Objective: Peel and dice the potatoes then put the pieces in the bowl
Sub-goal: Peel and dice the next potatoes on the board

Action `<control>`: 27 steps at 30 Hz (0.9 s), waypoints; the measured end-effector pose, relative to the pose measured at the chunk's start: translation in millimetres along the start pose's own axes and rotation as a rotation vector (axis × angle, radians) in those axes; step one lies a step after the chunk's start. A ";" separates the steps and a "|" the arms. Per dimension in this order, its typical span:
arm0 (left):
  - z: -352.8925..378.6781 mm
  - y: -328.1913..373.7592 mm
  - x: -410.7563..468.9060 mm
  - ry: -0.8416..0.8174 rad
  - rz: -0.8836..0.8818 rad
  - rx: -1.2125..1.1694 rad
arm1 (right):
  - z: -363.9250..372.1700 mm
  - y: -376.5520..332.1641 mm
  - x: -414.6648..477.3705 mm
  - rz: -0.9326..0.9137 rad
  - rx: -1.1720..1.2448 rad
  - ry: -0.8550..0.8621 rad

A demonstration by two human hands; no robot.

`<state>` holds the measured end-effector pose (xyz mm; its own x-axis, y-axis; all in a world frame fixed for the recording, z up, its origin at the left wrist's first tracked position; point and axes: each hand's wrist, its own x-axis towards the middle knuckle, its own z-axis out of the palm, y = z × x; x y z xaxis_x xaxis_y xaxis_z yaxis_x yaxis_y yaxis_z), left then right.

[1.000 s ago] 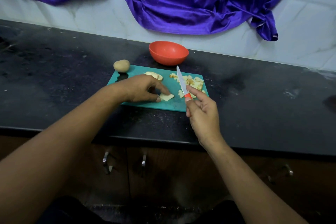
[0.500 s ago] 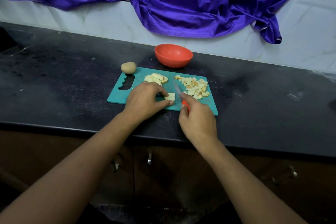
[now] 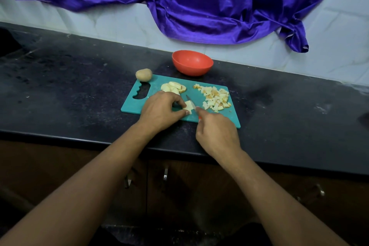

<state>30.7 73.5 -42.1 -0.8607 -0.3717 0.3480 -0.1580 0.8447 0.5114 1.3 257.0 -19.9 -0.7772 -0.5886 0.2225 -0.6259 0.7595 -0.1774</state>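
Head view: dicing step. Left hand (image 3: pixel 161 110) pinches a potato slice (image 3: pixel 188 107) on the cutting board (image 3: pixel 139 104). Right hand (image 3: pixel 217 132) is clenched round the knife (image 3: pixel 190 104), blade on the slice. Diced pile (image 3: pixel 216 98) lies right, bowl (image 3: pixel 192 63) beyond. Next: probably press down, fingertips clear. A second ago the knife was raised; now lowered.

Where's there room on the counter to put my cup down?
Bare counter lies left of the cutting board and whole potato, and more right of the board. The board itself is crowded: slices, diced pieces, knife, left hand and right hand. The bowl sits close behind it.
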 end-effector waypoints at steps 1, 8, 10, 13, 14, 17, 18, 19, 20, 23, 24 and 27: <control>0.4 1.4 -0.3 0.011 -0.008 0.006 | -0.4 1.2 0.9 -0.015 -0.001 -0.001; 1.3 4.8 -1.3 0.024 -0.019 0.010 | 1.7 8.8 0.8 0.032 0.096 0.081; 1.4 4.8 -1.7 0.018 -0.010 0.016 | 3.3 6.1 -0.1 0.014 0.065 0.085; 1.1 5.8 -2.2 0.020 -0.004 0.018 | 2.8 3.6 1.5 -0.016 0.008 0.037; 1.2 5.5 -2.1 0.027 -0.006 0.017 | 2.3 3.0 1.7 -0.032 -0.007 0.021; 2.2 4.8 -1.1 0.037 -0.029 0.008 | 1.3 2.7 1.1 -0.062 -0.027 0.004; 2.8 4.1 -0.7 0.037 -0.036 0.007 | 1.2 3.0 0.8 -0.070 -0.029 0.001; 2.8 4.1 -0.4 0.038 -0.038 0.003 | 0.5 3.4 0.7 -0.071 -0.023 -0.001; 2.6 4.1 -0.7 0.035 -0.040 -0.001 | -0.4 4.1 1.1 -0.063 -0.003 0.000; 2.3 4.3 -1.2 0.029 -0.039 -0.016 | -4.0 5.8 2.1 0.008 0.081 0.013; 2.1 4.1 -1.4 0.030 -0.037 -0.023 | -5.1 5.3 1.5 0.026 0.099 0.016; 1.5 3.2 -1.2 0.024 -0.041 -0.037 | -9.5 1.2 -2.0 0.032 0.117 0.042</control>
<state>30.5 77.3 -42.1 -0.8419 -0.4150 0.3449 -0.1742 0.8140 0.5542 2.8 261.7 -11.5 -0.7951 -0.5504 0.2548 -0.6059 0.7388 -0.2950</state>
